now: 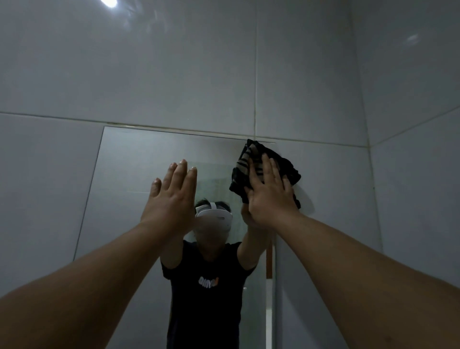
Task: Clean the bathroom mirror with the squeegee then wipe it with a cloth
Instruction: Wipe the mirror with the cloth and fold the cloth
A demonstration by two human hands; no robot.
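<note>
The mirror [139,174] is a frameless rectangle set flush in a grey tiled wall, ahead and slightly above me. My right hand [270,191] presses a dark striped cloth [251,164] flat against the mirror's upper right corner, fingers spread over it. The cloth bunches out around the hand and overlaps the mirror's right edge. My left hand [171,196] is raised in front of the glass near its middle, fingers straight and together, holding nothing; whether it touches the glass I cannot tell. No squeegee is in view. The mirror reflects a person in a dark T-shirt with both arms raised.
Large glossy grey tiles [174,62] cover the wall above and beside the mirror. A side wall [418,149] meets it in a corner at the right. A light glare [109,2] shows at the top left.
</note>
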